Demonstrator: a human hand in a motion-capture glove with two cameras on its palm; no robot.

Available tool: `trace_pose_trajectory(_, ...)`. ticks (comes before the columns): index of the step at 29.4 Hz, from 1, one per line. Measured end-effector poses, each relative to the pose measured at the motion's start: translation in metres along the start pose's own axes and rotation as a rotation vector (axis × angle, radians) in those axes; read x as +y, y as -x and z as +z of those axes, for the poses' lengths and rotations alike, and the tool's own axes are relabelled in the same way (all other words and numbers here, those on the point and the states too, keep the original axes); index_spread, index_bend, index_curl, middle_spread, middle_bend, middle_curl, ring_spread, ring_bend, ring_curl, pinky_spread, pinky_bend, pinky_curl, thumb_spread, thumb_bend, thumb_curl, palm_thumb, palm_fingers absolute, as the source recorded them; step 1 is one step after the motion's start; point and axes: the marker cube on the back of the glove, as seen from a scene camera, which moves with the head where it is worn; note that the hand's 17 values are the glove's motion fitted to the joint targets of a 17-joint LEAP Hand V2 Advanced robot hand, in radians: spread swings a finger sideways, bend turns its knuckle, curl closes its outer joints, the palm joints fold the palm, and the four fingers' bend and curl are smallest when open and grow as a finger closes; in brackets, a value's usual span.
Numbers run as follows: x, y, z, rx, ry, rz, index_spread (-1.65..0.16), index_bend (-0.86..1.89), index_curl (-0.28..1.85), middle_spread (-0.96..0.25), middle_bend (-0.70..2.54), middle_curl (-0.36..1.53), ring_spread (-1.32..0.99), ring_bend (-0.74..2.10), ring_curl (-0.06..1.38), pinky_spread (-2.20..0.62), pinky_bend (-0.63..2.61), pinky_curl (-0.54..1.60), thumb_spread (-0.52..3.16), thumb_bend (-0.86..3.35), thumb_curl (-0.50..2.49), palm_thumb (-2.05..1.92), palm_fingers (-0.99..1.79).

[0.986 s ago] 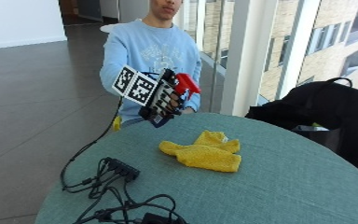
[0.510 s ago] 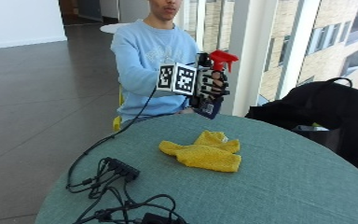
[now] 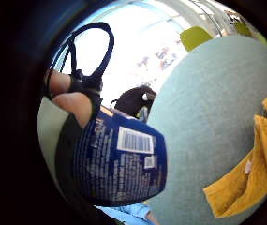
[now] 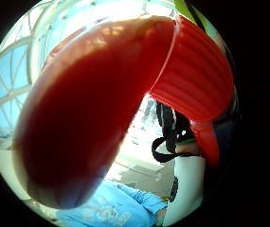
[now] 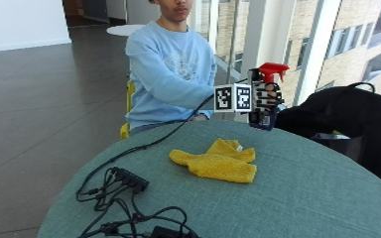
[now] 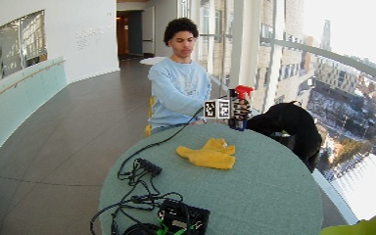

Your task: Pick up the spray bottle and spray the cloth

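Spray bottle [image 5: 268, 97], red trigger head uppermost, stands upright in the curled fingers of the gloved right hand [image 5: 264, 99], which has carried it farther over the round green table [image 5: 322, 198] than half a second ago, above and beyond the crumpled yellow cloth [image 5: 216, 160] lying there unmoved.

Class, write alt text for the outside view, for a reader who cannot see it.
A person seated at a round green table holds a spray bottle with a red nozzle upright in the air in a black-gloved right hand. A crumpled yellow cloth lies on the table below, and a tangle of black cables lies near the table's edge.
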Motion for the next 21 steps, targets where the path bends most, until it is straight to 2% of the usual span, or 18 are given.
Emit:
trace_pose_trajectory(9, -0.002, -0.023, 0.042, 0.028, 0.026, 0.003, -0.25, 0.15, 0.39, -0.10, 0.40, 0.49, -0.09, 0.44, 0.38, 0.10, 0.18, 0.34, 0.99, -0.02, 0.55, 0.88, 1.11)
trace_pose_trajectory(21, 0.004, -0.036, 0.051, 0.044, 0.024, 0.007, -0.25, 0.15, 0.39, -0.10, 0.40, 0.49, -0.10, 0.43, 0.38, 0.09, 0.18, 0.34, 1.01, -0.02, 0.52, 0.88, 1.12)
